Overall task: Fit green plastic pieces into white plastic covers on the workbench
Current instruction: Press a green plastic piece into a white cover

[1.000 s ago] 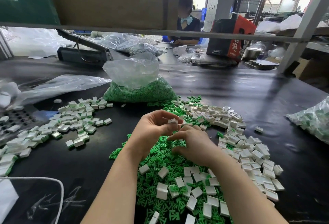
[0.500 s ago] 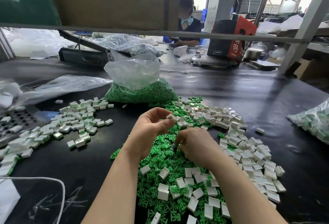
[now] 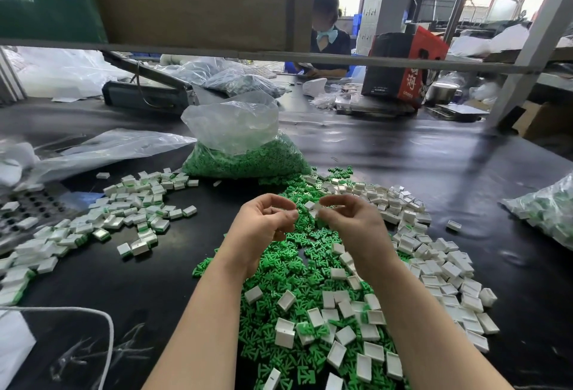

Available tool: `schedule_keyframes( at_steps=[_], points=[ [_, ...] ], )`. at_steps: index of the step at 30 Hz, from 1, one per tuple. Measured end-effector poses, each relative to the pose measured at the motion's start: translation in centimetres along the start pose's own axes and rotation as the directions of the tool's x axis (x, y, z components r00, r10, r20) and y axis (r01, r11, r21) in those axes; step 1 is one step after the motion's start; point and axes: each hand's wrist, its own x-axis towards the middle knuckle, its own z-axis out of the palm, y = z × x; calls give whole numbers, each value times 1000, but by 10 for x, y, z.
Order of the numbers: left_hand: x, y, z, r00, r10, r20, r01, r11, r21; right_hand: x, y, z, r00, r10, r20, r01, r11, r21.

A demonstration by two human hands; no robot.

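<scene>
Black and glossy, the workbench (image 3: 434, 172) carried a loose heap of small green plastic pieces (image 3: 288, 268) strewn with white rectangular plastic covers (image 3: 446, 268), directly under the raised hands. The right hand (image 3: 353, 222) pinched one white cover (image 3: 316, 206) at its fingertips; the left hand (image 3: 263, 222) curled its fingers inward, contents unclear. By my guess a fitting was underway, needing a green piece aligned with the cover's open side.

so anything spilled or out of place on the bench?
Loose green pieces and white covers lie heaped straight on the workbench, some green ones trailing from the green-piece bag. One white cover sits apart to the right. Nothing looks damaged.
</scene>
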Motion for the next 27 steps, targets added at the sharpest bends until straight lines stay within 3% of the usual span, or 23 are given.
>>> schedule_keyframes(
  at_steps=[3,8,17,24,27],
  points=[
    [-1,0,5,999,-28,45,27,999,26,0,-4,-1,996,85,-23,-72,938,340],
    [-3,3,15,995,-21,95,17,999,39,1,-4,5,997,74,-34,-52,899,434],
    [-2,4,13,999,-23,36,25,997,-71,0,-5,7,993,-110,-37,115,975,191],
    [-3,5,11,998,9,58,-11,999,42,-3,-11,0,975,-199,94,209,971,-114],
    [-4,5,10,998,29,57,-34,996,80,-4,-11,4,971,-218,101,232,960,-156]
  ],
)
